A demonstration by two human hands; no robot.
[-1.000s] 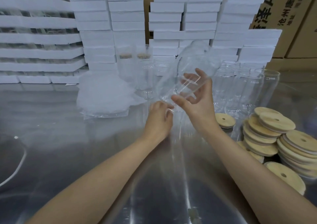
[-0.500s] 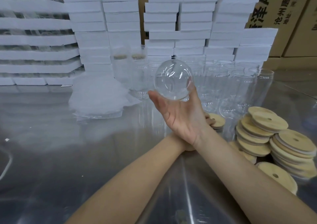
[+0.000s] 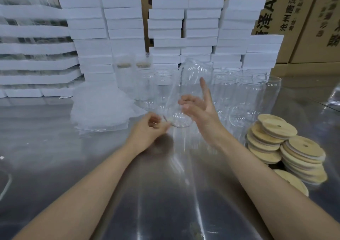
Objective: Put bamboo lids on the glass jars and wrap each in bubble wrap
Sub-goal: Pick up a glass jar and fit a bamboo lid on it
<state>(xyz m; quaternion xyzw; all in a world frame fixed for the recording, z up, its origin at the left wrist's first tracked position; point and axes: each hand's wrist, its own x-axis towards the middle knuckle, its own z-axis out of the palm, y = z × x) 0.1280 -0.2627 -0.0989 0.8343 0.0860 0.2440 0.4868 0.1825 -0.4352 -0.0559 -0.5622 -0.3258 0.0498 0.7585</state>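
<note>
My right hand (image 3: 200, 111) holds a clear glass jar (image 3: 191, 77) tilted above the table, middle fingers curled round it and the index finger pointing up. My left hand (image 3: 149, 129) has curled fingers that pinch at the jar's lower end, where a small pale bit shows; I cannot make out what it is. Bamboo lids (image 3: 279, 129) with centre holes lie in stacks at the right. A heap of bubble wrap (image 3: 99, 109) sits to the left of my hands.
Several empty glass jars (image 3: 248, 92) stand in rows behind my hands. Two lidded, wrapped jars (image 3: 125, 77) stand behind the bubble wrap. White boxes (image 3: 125, 19) are stacked along the back, with cardboard cartons (image 3: 276, 9) behind them. The table (image 3: 55, 147) is shiny metal.
Half a second ago the jar's base faced me and my left hand was under my right arm. Now the jar is tilted lengthwise again and my left hand is back at its lower end.
</note>
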